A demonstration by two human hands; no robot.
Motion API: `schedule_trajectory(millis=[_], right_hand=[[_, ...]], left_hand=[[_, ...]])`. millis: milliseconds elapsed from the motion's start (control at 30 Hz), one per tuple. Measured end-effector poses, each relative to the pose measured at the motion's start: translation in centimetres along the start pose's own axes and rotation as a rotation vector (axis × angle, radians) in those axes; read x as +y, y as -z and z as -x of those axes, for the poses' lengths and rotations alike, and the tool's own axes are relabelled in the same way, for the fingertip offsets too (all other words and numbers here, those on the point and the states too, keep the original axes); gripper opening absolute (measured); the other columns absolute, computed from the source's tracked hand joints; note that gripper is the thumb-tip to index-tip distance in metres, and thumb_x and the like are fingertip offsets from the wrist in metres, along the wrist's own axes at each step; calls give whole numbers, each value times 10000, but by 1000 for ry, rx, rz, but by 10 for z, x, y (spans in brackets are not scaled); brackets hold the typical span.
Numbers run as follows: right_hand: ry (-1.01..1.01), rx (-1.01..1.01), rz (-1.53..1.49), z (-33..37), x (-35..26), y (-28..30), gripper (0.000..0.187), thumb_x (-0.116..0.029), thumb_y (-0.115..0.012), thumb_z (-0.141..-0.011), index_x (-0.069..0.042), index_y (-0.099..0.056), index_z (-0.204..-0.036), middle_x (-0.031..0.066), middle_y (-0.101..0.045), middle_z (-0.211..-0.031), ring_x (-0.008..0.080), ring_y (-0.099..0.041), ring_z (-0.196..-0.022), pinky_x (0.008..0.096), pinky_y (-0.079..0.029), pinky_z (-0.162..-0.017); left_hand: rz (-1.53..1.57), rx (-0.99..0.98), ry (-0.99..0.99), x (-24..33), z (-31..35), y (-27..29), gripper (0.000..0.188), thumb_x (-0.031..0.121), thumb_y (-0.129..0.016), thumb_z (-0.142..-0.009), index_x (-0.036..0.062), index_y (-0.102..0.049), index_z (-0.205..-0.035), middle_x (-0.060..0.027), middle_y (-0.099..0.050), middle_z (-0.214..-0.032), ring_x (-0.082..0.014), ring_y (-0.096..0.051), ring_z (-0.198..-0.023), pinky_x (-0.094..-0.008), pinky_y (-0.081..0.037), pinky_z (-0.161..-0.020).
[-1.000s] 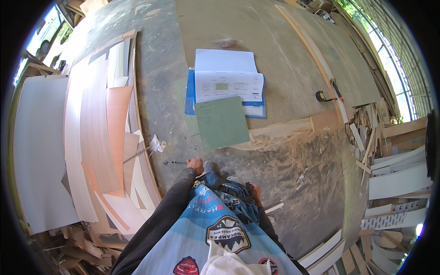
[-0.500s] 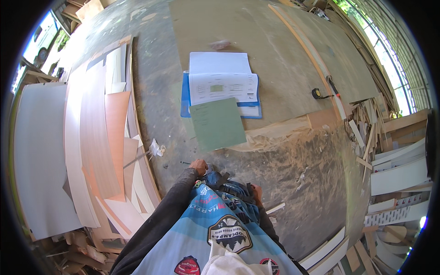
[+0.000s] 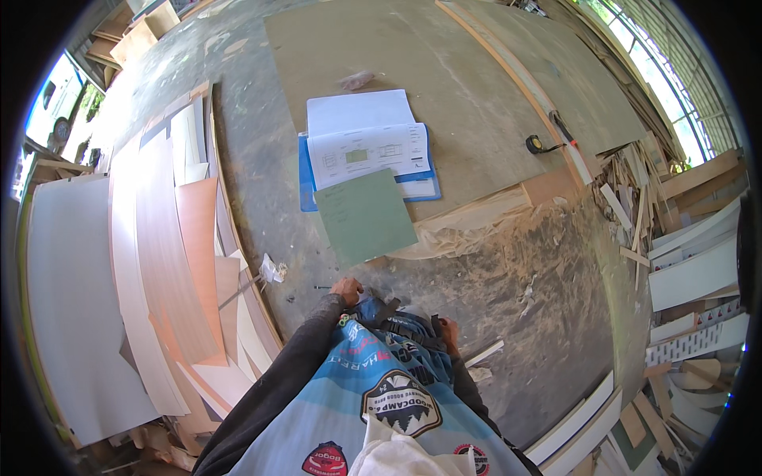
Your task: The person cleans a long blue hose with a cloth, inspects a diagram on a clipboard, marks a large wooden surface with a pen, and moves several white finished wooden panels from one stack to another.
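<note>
My left hand (image 3: 346,290) is closed beside the dark waist bag (image 3: 389,316), in front of my body. A thin dark pen (image 3: 321,287) pokes out from its left side. My right hand (image 3: 449,333) is at the right end of the bag, its fingers mostly hidden. Ahead, a green sheet (image 3: 367,216) with faint handwriting overlaps the lower edge of printed drawing pages (image 3: 369,159). Those pages lie folded open on a blue folder (image 3: 306,178).
A big brown board (image 3: 476,95) carries the folder, a tape measure (image 3: 536,144), a red-and-black cutter (image 3: 562,131) and a long wooden strip (image 3: 508,59). Veneer sheets (image 3: 171,238) are stacked at left, offcuts (image 3: 627,194) at right. Crumpled plastic (image 3: 274,270) lies on the floor.
The view has shifted a little, so the papers and tools sit slightly further left. More of my right hand shows beside the bag. My left hand stays by it.
</note>
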State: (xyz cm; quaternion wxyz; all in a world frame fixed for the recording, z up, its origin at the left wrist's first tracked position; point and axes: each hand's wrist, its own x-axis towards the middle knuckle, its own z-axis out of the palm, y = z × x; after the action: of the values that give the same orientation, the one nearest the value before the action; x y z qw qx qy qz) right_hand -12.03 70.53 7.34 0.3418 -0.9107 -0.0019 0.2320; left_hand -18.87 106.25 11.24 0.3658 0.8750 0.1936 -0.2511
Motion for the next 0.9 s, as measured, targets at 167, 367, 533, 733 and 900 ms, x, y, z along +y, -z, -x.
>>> schedule_trajectory(millis=[167,367,533,733,900], right_hand=[[-4,-2,16,8,-12,3,269,-254,-558,-788,-42,-693,-885,181,-660,-819,327,-645,-765,390,-482,-672],[-54,23,17,19,-9,5,260,-240,-562,-785,-29,-690,-869,185,-657,-804,297,-652,-762,367,-484,-671],[-117,110,-121,29,7,12,264,-227,-566,-787,-8,-681,-878,167,-664,-786,254,-657,-757,352,-488,-684],[-247,192,-115,50,24,30,271,-216,-592,-766,18,-682,-870,140,-672,-760,199,-645,-700,339,-504,-634],[-330,210,-451,64,65,51,220,-187,-587,-762,13,-670,-799,84,-646,-665,166,-602,-534,278,-471,-445]], left_hand=[[-28,30,-46,-1,2,-4,404,40,-495,-667,156,-694,-998,-162,-644,-1025,-349,-603,-977,-407,-469,-893],[-8,-1,-21,8,6,-8,415,71,-481,-694,171,-668,-1050,-141,-631,-1080,-340,-580,-1028,-423,-451,-905],[3,19,9,23,15,-8,417,71,-450,-709,147,-646,-1069,-145,-631,-1080,-350,-571,-1038,-438,-446,-893],[-115,-82,-39,57,11,-6,391,108,-452,-767,160,-619,-1118,-141,-616,-1116,-338,-547,-1081,-472,-392,-925],[-131,-148,-105,107,-5,-14,373,141,-478,-789,148,-600,-1142,-161,-614,-1106,-323,-540,-1094,-474,-359,-939]])
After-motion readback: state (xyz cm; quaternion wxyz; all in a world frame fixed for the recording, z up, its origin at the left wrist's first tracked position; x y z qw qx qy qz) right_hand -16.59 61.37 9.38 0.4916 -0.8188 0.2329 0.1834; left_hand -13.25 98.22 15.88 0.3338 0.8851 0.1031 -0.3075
